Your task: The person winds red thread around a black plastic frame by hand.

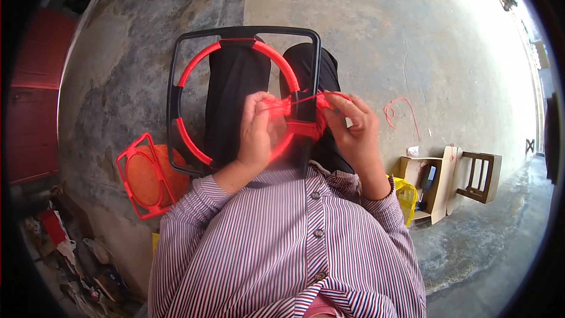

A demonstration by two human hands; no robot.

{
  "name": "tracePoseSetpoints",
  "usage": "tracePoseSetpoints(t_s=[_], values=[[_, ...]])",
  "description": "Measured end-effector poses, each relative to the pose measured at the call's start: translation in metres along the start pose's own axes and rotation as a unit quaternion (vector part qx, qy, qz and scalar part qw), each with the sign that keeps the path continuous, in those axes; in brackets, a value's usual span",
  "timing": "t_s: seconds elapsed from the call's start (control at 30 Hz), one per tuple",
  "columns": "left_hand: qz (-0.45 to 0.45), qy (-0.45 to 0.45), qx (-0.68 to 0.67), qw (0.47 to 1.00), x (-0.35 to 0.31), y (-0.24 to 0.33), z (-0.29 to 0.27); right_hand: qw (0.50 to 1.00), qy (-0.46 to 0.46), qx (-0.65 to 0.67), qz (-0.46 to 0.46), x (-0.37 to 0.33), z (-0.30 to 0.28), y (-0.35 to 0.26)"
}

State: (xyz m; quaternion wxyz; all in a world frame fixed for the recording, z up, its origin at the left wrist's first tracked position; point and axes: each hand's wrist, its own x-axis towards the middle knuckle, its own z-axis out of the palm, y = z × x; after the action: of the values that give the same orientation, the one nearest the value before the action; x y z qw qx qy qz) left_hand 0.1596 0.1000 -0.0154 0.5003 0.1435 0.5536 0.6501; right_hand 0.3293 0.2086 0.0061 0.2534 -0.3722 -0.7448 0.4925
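Observation:
A black rectangular frame point(318, 53) with a round ring inside it lies across my lap. Red cord wrapping point(193, 62) covers stretches of the ring, with bare black parts between them. Inside the ring, my left hand point(254, 132) is closed on a bundle of red cord point(279, 107) near the ring's right side. My right hand point(354, 125), outside the frame's right bar, pinches a strand of the same cord. That strand runs taut across the bar between both hands. More cord hangs bunched beside the bar, partly hidden by my right fingers.
To the left, a red frame with a ring point(147, 140) leans against an orange round object point(176, 171). A loose red cord piece point(403, 100) lies on the concrete floor. At right are a yellow bag point(406, 194), an open cardboard box point(438, 191) and a small wooden stool point(493, 176).

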Motion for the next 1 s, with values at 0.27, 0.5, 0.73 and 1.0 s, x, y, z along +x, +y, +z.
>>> tracePoseSetpoints(t_s=[0.27, 0.5, 0.73, 1.0], values=[[0.288, -0.097, 0.213, 0.928, -0.013, -0.002, 0.0, 0.949, 0.017, -0.168, -0.265, 0.011, 0.036, -0.005], [0.128, -0.147, 0.151, 0.969, -0.004, -0.005, -0.015, 0.787, 0.134, 0.602, 0.005, -0.015, -0.057, 0.042], [-0.052, -0.065, -0.037, 0.996, 0.003, 0.017, 0.021, 0.793, 0.159, 0.587, -0.027, -0.031, -0.114, 0.112], [-0.124, -0.198, -0.071, 0.97, 0.017, 0.001, -0.007, 0.93, -0.176, 0.261, 0.191, -0.019, -0.015, 0.033]])
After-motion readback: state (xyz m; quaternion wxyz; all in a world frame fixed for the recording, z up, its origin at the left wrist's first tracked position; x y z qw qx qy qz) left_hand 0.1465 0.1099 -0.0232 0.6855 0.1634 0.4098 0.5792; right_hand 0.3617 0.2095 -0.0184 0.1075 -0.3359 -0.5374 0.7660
